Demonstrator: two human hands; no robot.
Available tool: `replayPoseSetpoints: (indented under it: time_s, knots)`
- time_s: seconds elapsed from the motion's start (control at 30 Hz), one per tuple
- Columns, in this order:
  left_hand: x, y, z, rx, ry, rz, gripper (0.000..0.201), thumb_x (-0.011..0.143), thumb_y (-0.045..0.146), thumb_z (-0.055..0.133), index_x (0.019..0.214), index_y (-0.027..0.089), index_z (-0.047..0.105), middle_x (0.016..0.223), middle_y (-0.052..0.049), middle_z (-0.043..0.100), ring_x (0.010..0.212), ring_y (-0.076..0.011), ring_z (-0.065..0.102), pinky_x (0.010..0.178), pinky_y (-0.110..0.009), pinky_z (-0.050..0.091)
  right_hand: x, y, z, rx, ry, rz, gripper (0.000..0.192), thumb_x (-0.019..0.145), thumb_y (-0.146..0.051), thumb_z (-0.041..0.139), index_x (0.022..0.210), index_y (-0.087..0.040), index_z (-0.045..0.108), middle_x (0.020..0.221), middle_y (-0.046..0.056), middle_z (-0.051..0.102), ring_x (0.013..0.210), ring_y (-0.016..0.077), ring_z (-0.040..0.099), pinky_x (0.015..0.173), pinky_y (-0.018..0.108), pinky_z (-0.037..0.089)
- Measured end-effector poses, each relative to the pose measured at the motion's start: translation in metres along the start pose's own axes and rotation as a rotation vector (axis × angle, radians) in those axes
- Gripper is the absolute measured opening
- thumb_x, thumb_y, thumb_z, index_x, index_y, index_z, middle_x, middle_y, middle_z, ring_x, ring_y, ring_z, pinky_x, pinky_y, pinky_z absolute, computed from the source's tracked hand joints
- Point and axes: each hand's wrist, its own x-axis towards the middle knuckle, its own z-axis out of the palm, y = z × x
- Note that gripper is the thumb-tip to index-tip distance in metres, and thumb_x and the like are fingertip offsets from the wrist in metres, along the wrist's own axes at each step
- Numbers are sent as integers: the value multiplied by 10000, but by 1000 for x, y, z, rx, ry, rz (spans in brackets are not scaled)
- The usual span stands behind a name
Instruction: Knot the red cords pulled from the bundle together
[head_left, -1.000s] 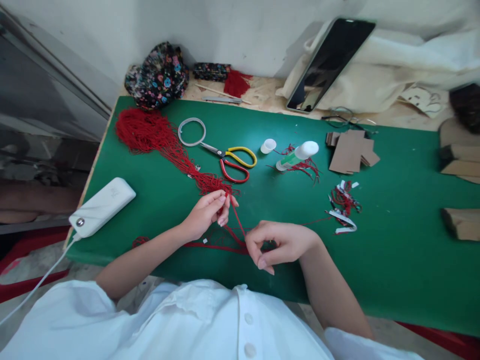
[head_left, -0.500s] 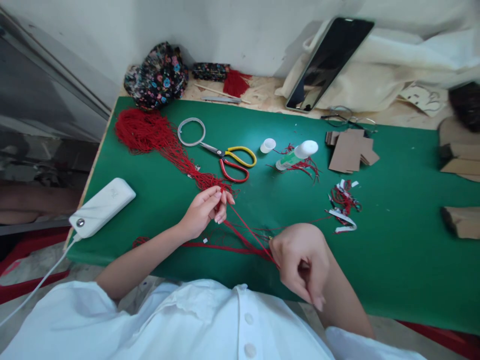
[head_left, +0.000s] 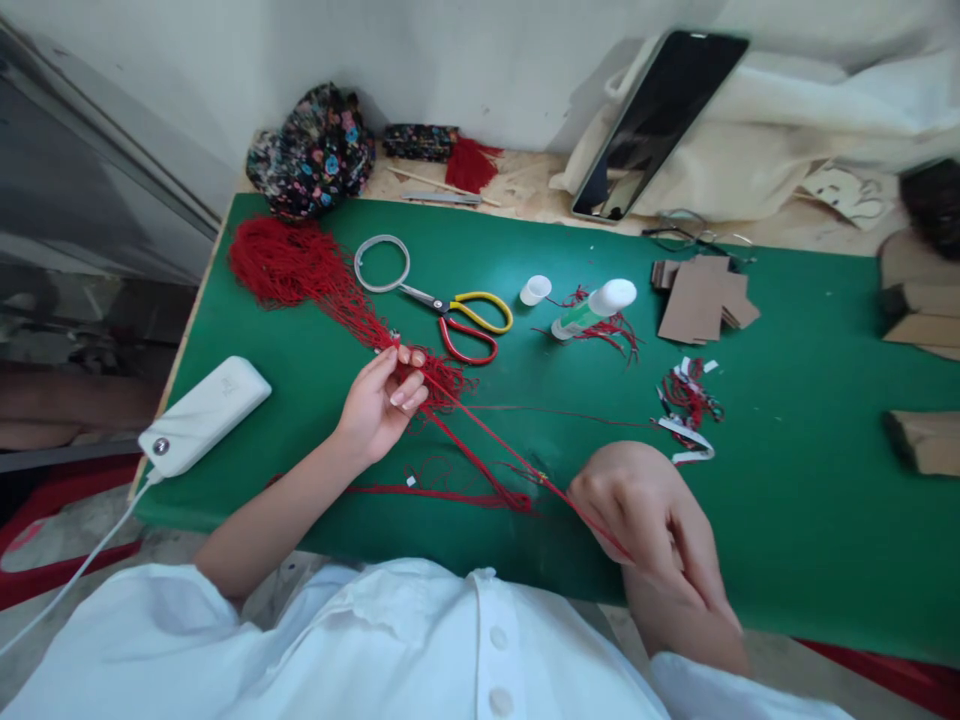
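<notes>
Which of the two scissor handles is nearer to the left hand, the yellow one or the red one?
The red handle of the scissors: it lies on the near side, just right of the left hand, while the yellow handle lies behind it, farther away.

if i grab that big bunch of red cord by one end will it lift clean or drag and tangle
Probably floppy: the red cord bunch lies in loose, crossing loops on the green mat. It likely drags and snags, since the strand drawn by the left hand and right hand pulls out singly.
</notes>
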Motion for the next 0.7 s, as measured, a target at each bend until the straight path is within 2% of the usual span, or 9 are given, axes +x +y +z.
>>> replayPoseSetpoints:
  time_s: [0.17, 0.23, 0.3, 0.37, 0.43, 0.5, 0.57, 0.63, 0.7]
  knots:
    - [2, 5, 1, -113, 57, 19, 335, 977, 122, 281, 724, 118, 500, 698, 17, 525, 379, 14, 281, 402, -123, 309, -7, -5, 5, -56, 60, -131, 199, 789, -284, 731, 611, -226, 664, 458, -33, 589, 411, 29, 564, 571, 106, 466]
    - [1, 4, 1, -119, 34, -21, 334, 978, 130, 286, 720, 118, 499, 682, 19, 504, 384, 11, 284, 405, -126, 309, -11, -9, 5, -92, 138, -147, 185, 752, -260, 762, 596, -229, 668, 487, -21, 619, 439, 42, 590, 578, 123, 477]
    - [0, 3, 2, -97, -9, -81, 326, 972, 131, 307, 708, 118, 497, 666, 20, 482, 390, 4, 291, 406, -132, 306, -15, -10, 6, -114, 282, -119, 213, 716, -307, 793, 558, -236, 668, 472, -14, 617, 439, 54, 587, 535, 149, 466]
    - [-2, -1, 2, -59, -67, -139, 312, 959, 122, 330, 697, 117, 499, 656, 17, 471, 398, -2, 303, 411, -137, 305, -15, -8, 6, -120, 512, -70, 319, 677, -444, 797, 500, -238, 630, 377, -18, 541, 390, 69, 541, 447, 182, 418]
    - [-4, -6, 1, -20, -130, -180, 294, 945, 112, 352, 695, 115, 508, 655, 11, 476, 409, -9, 318, 422, -143, 311, -10, -6, 5, -139, 840, -87, 433, 662, -566, 759, 479, -238, 544, 287, -46, 417, 311, 75, 436, 374, 209, 337]
    - [-7, -11, 0, 16, -185, -206, 270, 933, 118, 383, 700, 114, 518, 661, 6, 487, 417, -13, 329, 434, -149, 321, -2, -7, 3, -209, 1186, -210, 456, 708, -574, 718, 540, -238, 458, 266, -83, 325, 282, 72, 322, 366, 214, 280]
    - [-9, -15, -1, 54, -228, -224, 239, 919, 136, 431, 699, 112, 521, 665, 3, 498, 421, -15, 334, 442, -154, 324, 6, -12, 0, -317, 1469, -360, 417, 772, -508, 690, 620, -241, 407, 298, -107, 258, 316, 76, 258, 404, 216, 277]
    - [-11, -18, -2, 93, -267, -238, 213, 900, 166, 489, 696, 112, 519, 666, 1, 510, 425, -16, 342, 447, -159, 325, 10, -16, -5, -399, 1652, -451, 391, 801, -473, 670, 669, -242, 384, 359, -108, 197, 365, 85, 223, 428, 223, 273]
    - [-13, -20, -3, 127, -305, -246, 208, 881, 204, 546, 696, 113, 518, 668, -2, 523, 429, -17, 355, 452, -164, 328, 11, -18, -9, -442, 1752, -466, 348, 823, -459, 643, 709, -245, 393, 424, -96, 197, 401, 91, 223, 428, 227, 258]
